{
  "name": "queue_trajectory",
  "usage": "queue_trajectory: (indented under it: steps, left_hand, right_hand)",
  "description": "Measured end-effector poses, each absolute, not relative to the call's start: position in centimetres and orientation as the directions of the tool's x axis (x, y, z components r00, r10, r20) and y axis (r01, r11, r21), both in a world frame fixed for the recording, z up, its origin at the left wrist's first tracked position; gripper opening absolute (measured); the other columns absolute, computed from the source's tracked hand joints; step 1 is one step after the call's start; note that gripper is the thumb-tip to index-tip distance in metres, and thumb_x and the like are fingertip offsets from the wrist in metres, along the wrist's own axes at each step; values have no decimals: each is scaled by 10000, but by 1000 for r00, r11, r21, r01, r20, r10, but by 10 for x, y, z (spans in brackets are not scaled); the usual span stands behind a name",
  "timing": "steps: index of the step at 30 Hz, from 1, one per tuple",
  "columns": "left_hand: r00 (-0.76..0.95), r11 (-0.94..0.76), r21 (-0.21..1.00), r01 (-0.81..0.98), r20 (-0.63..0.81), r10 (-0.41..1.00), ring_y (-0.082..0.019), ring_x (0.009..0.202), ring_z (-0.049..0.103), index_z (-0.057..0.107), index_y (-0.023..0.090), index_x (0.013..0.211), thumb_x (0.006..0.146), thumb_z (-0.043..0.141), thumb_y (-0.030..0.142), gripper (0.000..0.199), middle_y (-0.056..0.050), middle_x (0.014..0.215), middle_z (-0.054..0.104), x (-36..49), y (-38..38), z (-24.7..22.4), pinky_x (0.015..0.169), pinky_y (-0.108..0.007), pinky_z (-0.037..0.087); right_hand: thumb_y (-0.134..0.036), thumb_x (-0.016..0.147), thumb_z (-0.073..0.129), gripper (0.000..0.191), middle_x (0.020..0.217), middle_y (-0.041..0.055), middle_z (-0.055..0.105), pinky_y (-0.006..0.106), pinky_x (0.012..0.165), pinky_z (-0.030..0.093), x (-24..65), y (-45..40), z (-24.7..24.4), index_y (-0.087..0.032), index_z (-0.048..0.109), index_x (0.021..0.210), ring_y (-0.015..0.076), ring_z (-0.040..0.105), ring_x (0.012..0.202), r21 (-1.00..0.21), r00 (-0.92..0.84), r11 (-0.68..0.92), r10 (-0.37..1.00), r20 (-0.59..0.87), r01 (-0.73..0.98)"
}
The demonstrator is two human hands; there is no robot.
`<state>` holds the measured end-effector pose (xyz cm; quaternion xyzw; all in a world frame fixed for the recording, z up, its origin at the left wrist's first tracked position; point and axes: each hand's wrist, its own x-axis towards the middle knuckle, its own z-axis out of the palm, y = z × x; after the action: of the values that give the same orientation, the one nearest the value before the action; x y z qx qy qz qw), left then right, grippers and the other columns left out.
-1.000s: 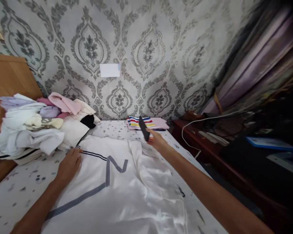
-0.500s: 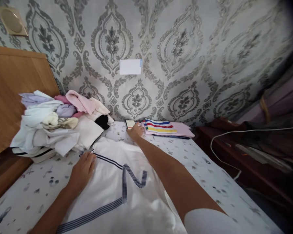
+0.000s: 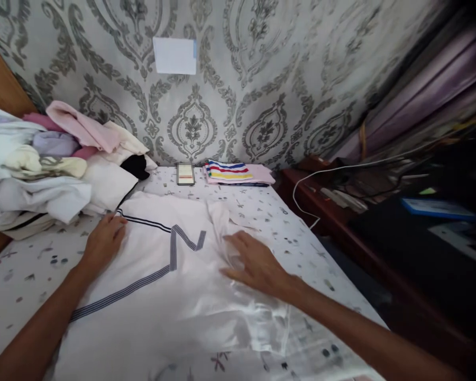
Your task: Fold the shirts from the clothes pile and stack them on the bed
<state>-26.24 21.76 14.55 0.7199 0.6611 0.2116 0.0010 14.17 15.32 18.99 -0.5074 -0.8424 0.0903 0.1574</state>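
Observation:
A white shirt (image 3: 143,286) with dark striped bands lies spread on a bed sheet with a small print (image 3: 333,312). At its upper left edge, next to two thin dark stripes, my left hand (image 3: 105,238) has its fingers closed on the cloth. My right hand (image 3: 257,264) is over the shirt's right side, fingers spread and slightly blurred, holding nothing. Whether its fingertips touch the fabric is hard to tell. A phone (image 3: 185,174) with a lit screen lies beyond the shirt, near the wall.
A heap of crumpled clothes (image 3: 59,169) rises at the left. Folded clothes (image 3: 238,173), the top one striped in colours, lie by the patterned wall (image 3: 262,95). To the right stands a dark red piece of furniture (image 3: 301,193) with a white cable (image 3: 297,196) across it.
My right hand has left the phone and come back over the shirt's right side, opening out. My left hand stays at the shirt's edge. The view has turned right and downward.

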Motion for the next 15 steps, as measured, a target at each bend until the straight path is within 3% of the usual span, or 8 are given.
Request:
queue_trajectory:
  steps: [3,6,8,10,12,14,15]
  left_hand:
    - [20,-68,199,978,236,972,-284,1014,641,622,172,1077,953,359,290,313,-148,1256,589,-254,212,158,854,-417,524]
    - [56,-47,-39,998,270,961,-406,1223,535,635,132,1119,942,385,226,321,-234,1390,498,-231,209,178,877,-523,504]
    - [187,-145,-150,978,321,928,-435,1317,447,640,147,1165,934,392,187,341,-228,1449,458,-200,213,194,937,-571,462]
    - [373,-360,-101,928,268,888,-370,1269,502,633,191,1202,957,376,202,356,-170,1384,535,-155,223,207,975,-526,455]
    - [555,-567,98,818,125,823,-266,1156,583,612,231,1225,1003,343,287,353,-100,1240,623,-100,240,214,972,-413,477]
    - [613,-609,184,771,46,789,-235,1136,586,578,220,1261,1009,342,328,362,-99,1228,621,-45,259,216,960,-369,482]
    - [605,-600,148,786,18,796,-253,1207,545,537,217,1323,991,393,337,381,-116,1313,578,-21,268,215,971,-382,473]
  right_hand:
    - [-352,868,653,441,1051,124,631,378,771,492,164,115,175,-164,575,1259,277,594,948,-213,-292,314,948,128,925]
    - [-263,926,560,185,1004,93,651,342,777,484,172,117,174,-185,652,1066,242,610,949,-314,-231,244,970,81,917]
    - [-263,942,558,141,983,74,660,328,786,479,174,122,177,-189,671,983,222,620,941,-407,-229,231,972,54,884]
    - [-253,944,571,132,973,66,664,326,803,473,173,124,180,-188,685,961,217,620,948,-447,-242,238,969,50,862]
    - [-222,951,551,150,976,69,665,319,803,468,170,121,183,-188,697,950,213,618,949,-439,-257,256,965,58,861]
    - [-210,960,528,182,996,76,663,309,789,471,166,115,184,-188,709,970,209,620,945,-420,-263,263,963,60,868]
    - [-215,957,534,185,1011,82,661,307,784,476,164,111,185,-187,713,994,210,621,944,-412,-260,258,964,53,874]
